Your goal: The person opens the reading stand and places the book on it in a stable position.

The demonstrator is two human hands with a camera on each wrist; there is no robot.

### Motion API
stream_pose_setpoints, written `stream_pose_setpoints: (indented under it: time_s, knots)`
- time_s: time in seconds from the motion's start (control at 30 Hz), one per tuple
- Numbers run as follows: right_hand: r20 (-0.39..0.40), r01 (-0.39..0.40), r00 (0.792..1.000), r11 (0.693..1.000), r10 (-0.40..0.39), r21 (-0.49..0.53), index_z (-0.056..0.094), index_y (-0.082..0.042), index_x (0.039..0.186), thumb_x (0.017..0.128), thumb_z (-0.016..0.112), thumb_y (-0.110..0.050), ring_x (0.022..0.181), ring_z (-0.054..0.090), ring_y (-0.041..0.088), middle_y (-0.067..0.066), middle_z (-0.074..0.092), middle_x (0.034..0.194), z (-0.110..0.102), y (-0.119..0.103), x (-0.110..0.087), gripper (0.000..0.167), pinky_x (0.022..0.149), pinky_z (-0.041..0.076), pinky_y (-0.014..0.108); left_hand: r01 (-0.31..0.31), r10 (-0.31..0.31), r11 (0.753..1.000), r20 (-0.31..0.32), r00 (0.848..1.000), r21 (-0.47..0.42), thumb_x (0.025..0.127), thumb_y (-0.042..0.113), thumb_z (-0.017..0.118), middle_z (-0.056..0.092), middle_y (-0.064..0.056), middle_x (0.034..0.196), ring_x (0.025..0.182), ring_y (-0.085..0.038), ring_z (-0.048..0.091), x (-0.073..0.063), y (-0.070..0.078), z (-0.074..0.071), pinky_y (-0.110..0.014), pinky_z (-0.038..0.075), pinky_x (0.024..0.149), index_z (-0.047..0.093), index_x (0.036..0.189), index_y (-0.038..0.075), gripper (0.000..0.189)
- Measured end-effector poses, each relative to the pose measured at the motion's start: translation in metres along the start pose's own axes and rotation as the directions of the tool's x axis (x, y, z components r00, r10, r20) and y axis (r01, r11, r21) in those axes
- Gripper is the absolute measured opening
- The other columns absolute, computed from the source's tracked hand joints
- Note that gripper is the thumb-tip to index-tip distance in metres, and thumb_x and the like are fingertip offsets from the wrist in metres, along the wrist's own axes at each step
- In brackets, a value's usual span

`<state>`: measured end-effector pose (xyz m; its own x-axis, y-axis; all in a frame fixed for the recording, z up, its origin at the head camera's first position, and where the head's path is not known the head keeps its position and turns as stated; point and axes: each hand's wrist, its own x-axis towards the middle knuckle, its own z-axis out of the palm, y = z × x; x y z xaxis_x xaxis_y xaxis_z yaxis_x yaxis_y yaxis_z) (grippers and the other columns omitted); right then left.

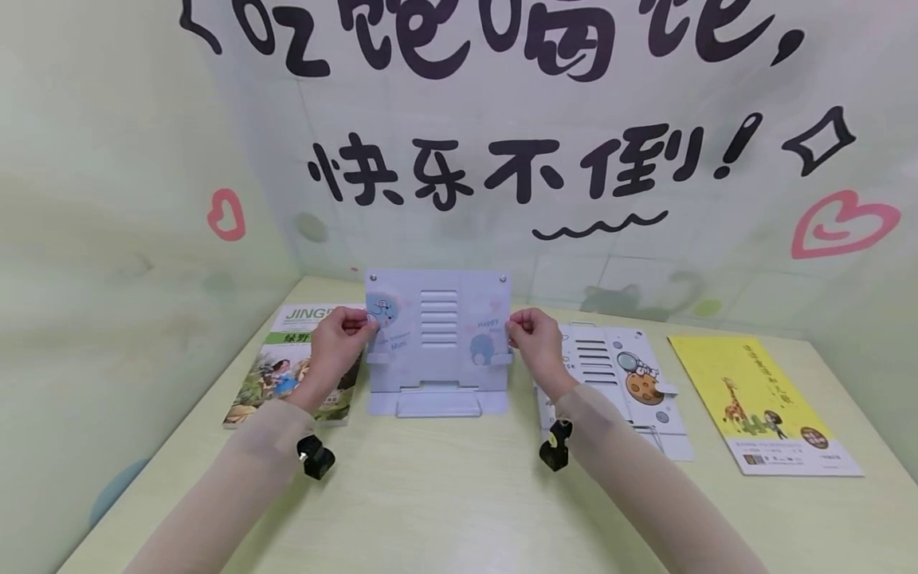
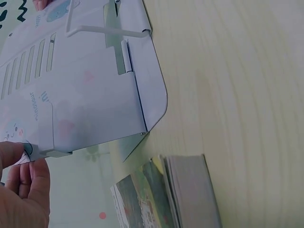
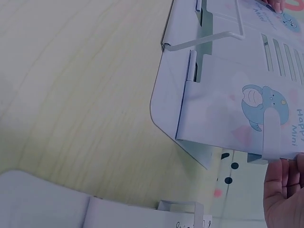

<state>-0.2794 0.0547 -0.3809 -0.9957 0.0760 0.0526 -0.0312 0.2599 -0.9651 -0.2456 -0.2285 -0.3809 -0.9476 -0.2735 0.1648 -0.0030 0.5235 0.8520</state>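
A pale lavender book stand (image 1: 439, 367) with slots and blue cartoon prints stands upright in the middle of the table. My left hand (image 1: 339, 341) pinches its left edge between thumb and fingers. On the opposite side, my right hand (image 1: 536, 339) pinches the right edge. Both wrist views show the stand's panel (image 2: 90, 109) tilted up from its base plate (image 3: 166, 95). A wire rest (image 1: 439, 404) sticks out at the front. Fingertips behind the panel are partly hidden.
A thick illustrated book (image 1: 276, 367) lies on the left of the table (image 1: 445, 494). To the right lie a white astronaut-print book stand (image 1: 645, 399), partly behind my right arm, and a yellow giraffe book (image 1: 767, 391). A printed wall covering (image 1: 459, 231) rises behind.
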Motion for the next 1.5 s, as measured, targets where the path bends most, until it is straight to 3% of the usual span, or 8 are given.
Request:
stream_pose_setpoints:
  time_s: [0.27, 0.5, 0.73, 0.8, 0.97, 1.13, 1.27, 1.5]
  knots:
    - [-0.001, 0.022, 1.000, 1.000, -0.022, 0.000, 0.060, 0.004, 0.101, 0.089, 0.059, 0.000, 0.076, 0.057, 0.013, 0.013, 0.060, 0.090, 0.001, -0.001, 0.000, 0.013, 0.073, 0.054, 0.024, -0.010, 0.010, 1.000, 0.025, 1.000, 0.009, 0.090, 0.019, 0.063, 0.061, -0.016, 0.105, 0.093, -0.023, 0.057, 0.002, -0.002, -0.004, -0.014, 0.045, 0.066, 0.057, 0.109, -0.001, 0.028]
    - [-0.131, 0.189, 0.975, 0.979, -0.178, 0.080, 0.061, 0.003, 0.107, 0.087, 0.060, 0.000, 0.093, 0.060, 0.024, 0.017, 0.064, 0.099, 0.018, -0.008, -0.024, 0.019, 0.081, 0.050, 0.028, 0.010, -0.012, 1.000, 0.066, 0.998, 0.030, 0.092, 0.026, 0.060, 0.061, -0.018, 0.110, 0.096, -0.024, 0.059, 0.004, -0.012, -0.025, -0.016, 0.048, 0.069, 0.058, 0.116, 0.000, 0.036]
    - [0.092, 0.300, 0.944, 0.940, -0.317, 0.164, 0.063, 0.005, 0.103, 0.085, 0.061, 0.004, 0.090, 0.061, 0.027, 0.020, 0.065, 0.097, 0.061, -0.024, -0.069, 0.018, 0.077, 0.052, 0.023, 0.026, -0.033, 0.993, 0.061, 0.998, 0.118, 0.095, 0.028, 0.053, 0.059, -0.022, 0.113, 0.089, -0.017, 0.058, 0.001, -0.032, -0.065, -0.017, 0.047, 0.066, 0.054, 0.122, -0.004, 0.041]
    - [0.164, 0.280, 0.936, 0.942, -0.311, 0.184, 0.063, 0.006, 0.104, 0.085, 0.062, 0.003, 0.088, 0.061, 0.025, 0.020, 0.066, 0.097, 0.075, -0.024, -0.080, 0.019, 0.075, 0.051, 0.019, 0.041, -0.049, 0.989, 0.054, 0.997, 0.144, 0.096, 0.029, 0.052, 0.058, -0.022, 0.114, 0.085, -0.012, 0.057, 0.002, -0.038, -0.076, -0.018, 0.047, 0.065, 0.053, 0.123, -0.004, 0.043]
    - [0.315, 0.123, 0.930, 0.969, -0.188, 0.215, 0.063, 0.008, 0.107, 0.085, 0.063, 0.001, 0.082, 0.058, 0.013, 0.017, 0.066, 0.097, 0.112, -0.021, -0.099, 0.022, 0.071, 0.048, 0.016, 0.076, -0.079, 0.972, 0.006, 0.997, 0.222, 0.095, 0.027, 0.053, 0.059, -0.023, 0.113, 0.077, -0.004, 0.053, 0.002, -0.059, -0.102, -0.019, 0.046, 0.063, 0.053, 0.123, -0.005, 0.043]
    - [0.415, 0.020, 0.905, 0.984, -0.093, 0.178, 0.061, 0.010, 0.110, 0.086, 0.063, 0.002, 0.086, 0.060, 0.011, 0.017, 0.066, 0.099, 0.143, -0.017, -0.114, 0.026, 0.075, 0.051, 0.019, 0.113, -0.114, 0.955, -0.015, 0.993, 0.275, 0.094, 0.025, 0.053, 0.059, -0.024, 0.112, 0.084, -0.016, 0.057, 0.000, -0.077, -0.121, -0.018, 0.044, 0.062, 0.052, 0.123, -0.008, 0.044]
    - [0.451, -0.027, 0.891, 0.988, -0.046, 0.153, 0.056, 0.013, 0.118, 0.086, 0.062, 0.001, 0.097, 0.061, 0.019, 0.020, 0.064, 0.107, 0.159, -0.013, -0.118, 0.035, 0.081, 0.052, 0.023, 0.155, -0.168, 0.948, 0.022, 0.986, 0.278, 0.095, 0.026, 0.052, 0.056, -0.028, 0.114, 0.093, -0.030, 0.058, -0.004, -0.085, -0.127, -0.022, 0.047, 0.065, 0.047, 0.126, -0.012, 0.050]
    - [0.432, -0.086, 0.902, 0.983, 0.007, 0.164, 0.047, 0.017, 0.126, 0.086, 0.061, 0.000, 0.109, 0.058, 0.029, 0.026, 0.058, 0.118, 0.173, -0.010, -0.120, 0.045, 0.089, 0.050, 0.029, 0.200, -0.245, 0.920, 0.094, 0.965, 0.337, 0.097, 0.029, 0.048, 0.045, -0.037, 0.125, 0.109, -0.046, 0.048, -0.009, -0.094, -0.132, -0.049, 0.046, 0.084, 0.038, 0.130, -0.019, 0.060]
